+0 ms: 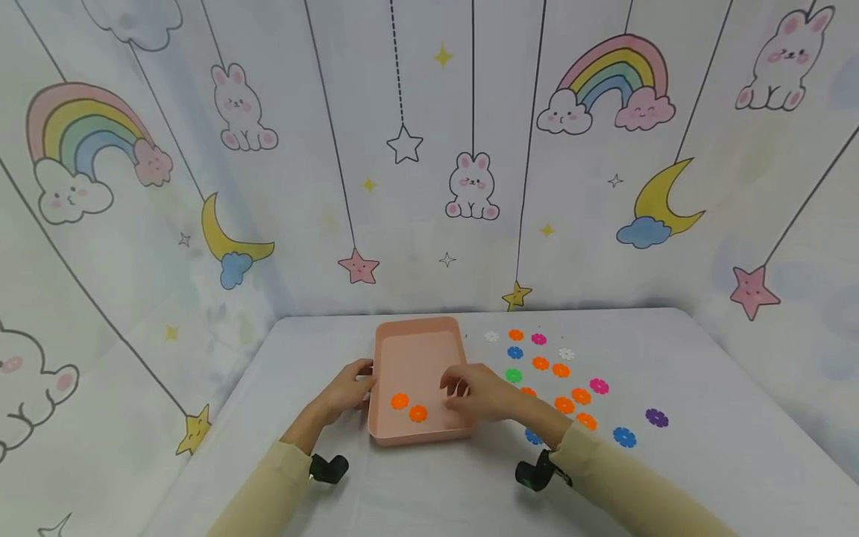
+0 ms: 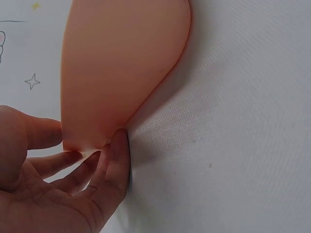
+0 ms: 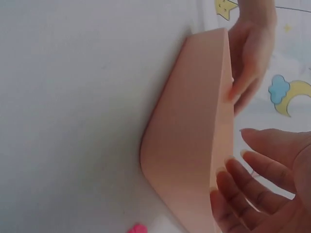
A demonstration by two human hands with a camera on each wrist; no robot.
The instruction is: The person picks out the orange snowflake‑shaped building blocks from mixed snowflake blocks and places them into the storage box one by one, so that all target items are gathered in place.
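A shallow pink tray (image 1: 419, 350) lies on the white table. Two orange flower-shaped discs (image 1: 400, 401) are near its front end. My left hand (image 1: 349, 386) holds the tray's left side: in the left wrist view the thumb is at the rim and the other fingers are against the outer wall (image 2: 121, 73). Over the tray's right side is my right hand (image 1: 479, 391), its fingers loosely bent, with nothing between thumb and fingers in the right wrist view. Some of its fingertips overlap the tray's rim there.
To the tray's right lie scattered flower-shaped discs: several orange (image 1: 564, 405), plus blue (image 1: 625, 437), pink (image 1: 599, 386), white (image 1: 567, 353), green (image 1: 513, 375) and purple (image 1: 657, 418). My right forearm passes over some. A patterned cloth (image 1: 416, 224) hangs behind the table.
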